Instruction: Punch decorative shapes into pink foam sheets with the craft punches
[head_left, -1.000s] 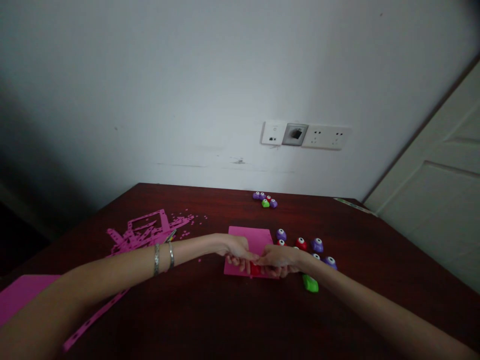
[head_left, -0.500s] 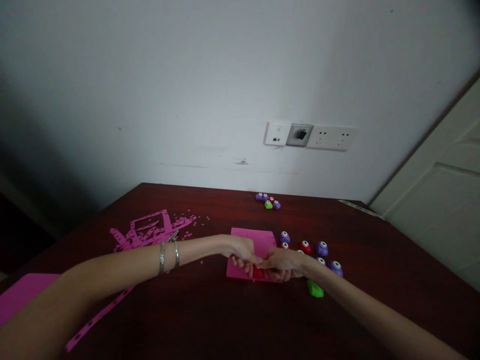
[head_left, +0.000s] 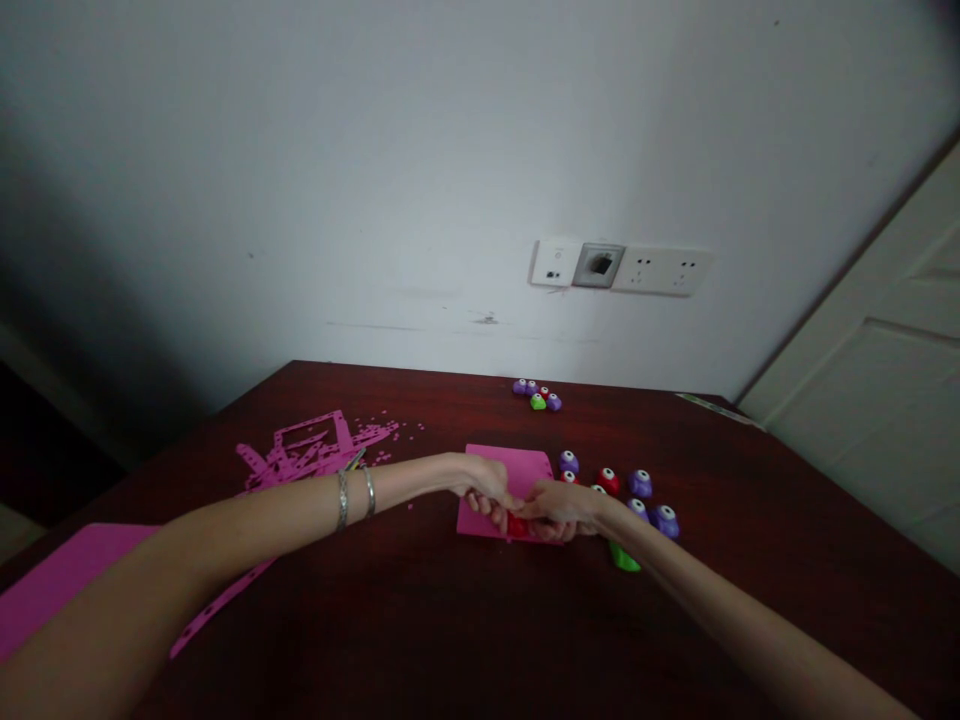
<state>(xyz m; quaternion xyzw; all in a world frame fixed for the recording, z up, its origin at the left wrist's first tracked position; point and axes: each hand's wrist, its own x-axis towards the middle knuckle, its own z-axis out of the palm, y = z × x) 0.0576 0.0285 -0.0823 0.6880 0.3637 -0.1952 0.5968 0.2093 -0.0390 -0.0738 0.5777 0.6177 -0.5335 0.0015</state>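
A pink sheet [head_left: 487,462] lies on the dark red table. At its front edge sits a small red craft punch [head_left: 517,526], mostly covered by my fingers. My left hand [head_left: 487,488] is closed on the punch from the left, thumb on top and curled fingers over the sheet. From the right, my right hand [head_left: 553,508] grips the same punch, its thumb meeting the left one. Right of it stand several eye-topped punches, including a purple punch [head_left: 640,484], a red punch [head_left: 608,481] and a green punch [head_left: 624,557] partly behind my forearm.
Punched pink strips [head_left: 300,455] and tiny pink cut-outs [head_left: 390,430] lie to the left. Another pink sheet [head_left: 82,570] is partly under my left arm. More small punches [head_left: 538,402] stand near the wall [head_left: 420,200], which carries sockets [head_left: 660,270].
The view has shifted slightly, so the table things appear a little higher. Both hands keep their grip on the red punch at the sheet's front edge.
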